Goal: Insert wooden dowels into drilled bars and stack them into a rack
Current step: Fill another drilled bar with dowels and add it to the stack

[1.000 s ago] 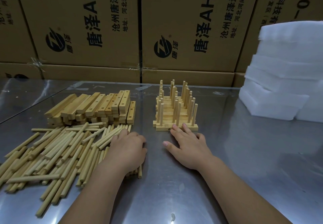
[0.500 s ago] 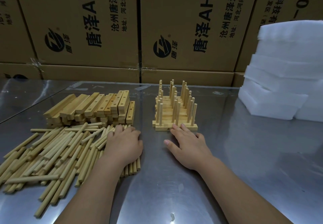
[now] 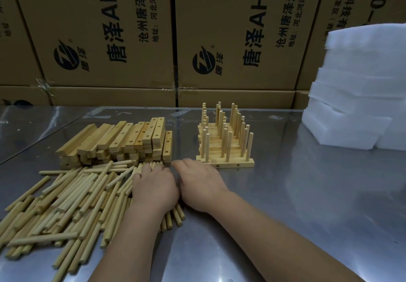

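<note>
Wooden dowels lay heaped left of the part-built rack, with drilled bars stacked further back on that same side. The left hand rested palm-down and relaxed on the heap. The right hand, nearer the rack, was blurred, its grip impossible to tell. Dowel-picking appeared under way; next would come lifting a few dowels and pegging a fresh bar.

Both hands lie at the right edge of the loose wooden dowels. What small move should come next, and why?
Probably the left hand, resting on the pile of pale wooden dowels, should grip a few and lift them. The light wooden drilled bars stacked behind have empty holes, and the right hand beside it looks free.
</note>
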